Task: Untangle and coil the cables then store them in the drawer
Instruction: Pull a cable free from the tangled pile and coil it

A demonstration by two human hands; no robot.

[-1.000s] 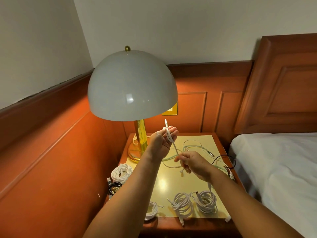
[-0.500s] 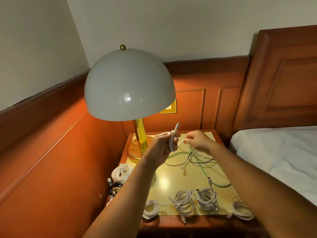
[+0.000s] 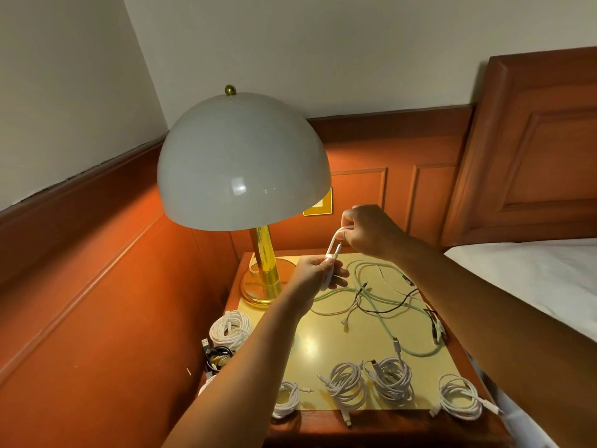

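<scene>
A domed lamp (image 3: pixel 244 163) is standing at the back left of the tabletop (image 3: pixel 310 344), its shade overhanging the space beside both hands. To the right of the lamp base, loose green, white and black cables (image 3: pixel 381 302) are lying tangled. Four white coils (image 3: pixel 368 384) are sitting along the front edge, and another coil (image 3: pixel 230 326) is lying in front of the lamp base. A bed (image 3: pixel 529 273) is lying to the right. The left hand (image 3: pixel 318 274) is gripping a white cable (image 3: pixel 332 253) in curled fingers; the right hand (image 3: pixel 371 231), just above it and beside the shade, is pinching the same cable's upper bend.
</scene>
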